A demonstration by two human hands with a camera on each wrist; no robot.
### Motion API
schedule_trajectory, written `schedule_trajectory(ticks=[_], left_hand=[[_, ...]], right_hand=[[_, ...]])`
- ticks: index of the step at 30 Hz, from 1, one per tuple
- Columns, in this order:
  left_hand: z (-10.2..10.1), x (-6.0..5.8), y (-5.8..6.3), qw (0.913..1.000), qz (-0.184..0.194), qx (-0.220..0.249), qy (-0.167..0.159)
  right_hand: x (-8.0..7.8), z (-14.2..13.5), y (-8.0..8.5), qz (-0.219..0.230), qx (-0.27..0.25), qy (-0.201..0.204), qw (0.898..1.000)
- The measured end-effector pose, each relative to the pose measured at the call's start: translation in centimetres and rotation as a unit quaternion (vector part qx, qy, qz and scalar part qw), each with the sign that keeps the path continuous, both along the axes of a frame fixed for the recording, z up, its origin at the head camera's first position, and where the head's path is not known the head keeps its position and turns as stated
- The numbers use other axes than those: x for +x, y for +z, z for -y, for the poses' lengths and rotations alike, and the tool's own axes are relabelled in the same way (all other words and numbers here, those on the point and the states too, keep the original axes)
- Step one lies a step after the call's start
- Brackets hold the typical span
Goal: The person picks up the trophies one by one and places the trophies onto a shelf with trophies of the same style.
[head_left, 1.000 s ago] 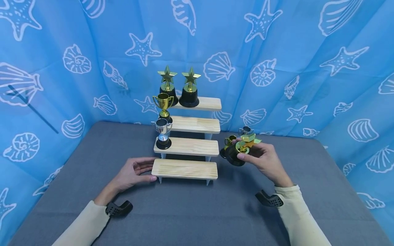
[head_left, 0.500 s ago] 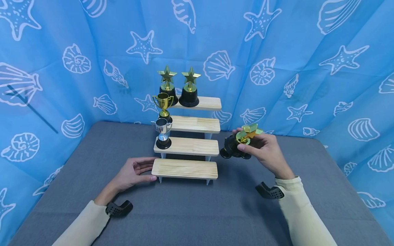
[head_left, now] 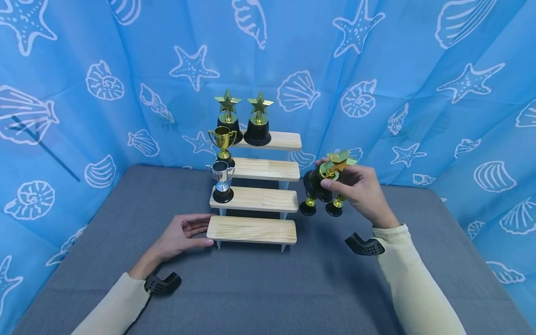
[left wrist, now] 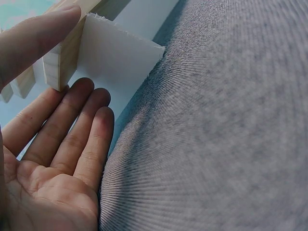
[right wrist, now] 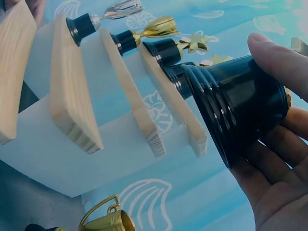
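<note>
My right hand (head_left: 365,193) grips a gold star trophy (head_left: 316,185) by its black base, tilted and raised off the table to the right of a wooden step stand (head_left: 251,230). In the right wrist view, the thumb lies over that black base (right wrist: 236,96) and the fingers are under it. My left hand (head_left: 177,238) is at the left end of the lowest step, thumb near its front corner. From the left wrist, its relaxed fingers (left wrist: 91,149) reach the wooden edge. Two small cup trophies stand below the held one, mostly hidden; one is a gold cup (right wrist: 118,222).
On the top step stand two star trophies (head_left: 257,125). A gold cup trophy (head_left: 223,142) is at the left of the step below, and a silver cup trophy (head_left: 222,179) on the one under that. A blue seashell curtain (head_left: 255,60) hangs behind the grey table (head_left: 268,288).
My right hand has lifted the star trophy higher, after moving slightly right and back left. The bases of the cups below show more. My left hand stays at the step's end.
</note>
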State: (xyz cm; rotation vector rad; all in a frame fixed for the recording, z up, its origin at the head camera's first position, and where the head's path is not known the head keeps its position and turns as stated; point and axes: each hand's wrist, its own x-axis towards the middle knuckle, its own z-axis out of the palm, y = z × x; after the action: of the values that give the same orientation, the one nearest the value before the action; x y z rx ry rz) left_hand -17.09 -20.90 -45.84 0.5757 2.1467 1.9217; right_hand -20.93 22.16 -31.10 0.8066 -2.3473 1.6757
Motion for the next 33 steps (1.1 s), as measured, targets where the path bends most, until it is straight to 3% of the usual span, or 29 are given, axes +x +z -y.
schedule_trajectory(ticks=[24,33], left_hand=[[0.1,-0.1,-0.2,0.9999,0.003,0.011,-0.007],[0.1,-0.1,-0.2,0.9999,0.0,0.01,-0.007]], right_hand=[[-3.4,2.4,2.4,-0.003,-0.03,0.005,1.0],[-4.8,3.2,2.7,0.002,-0.007,-0.002,1.0]])
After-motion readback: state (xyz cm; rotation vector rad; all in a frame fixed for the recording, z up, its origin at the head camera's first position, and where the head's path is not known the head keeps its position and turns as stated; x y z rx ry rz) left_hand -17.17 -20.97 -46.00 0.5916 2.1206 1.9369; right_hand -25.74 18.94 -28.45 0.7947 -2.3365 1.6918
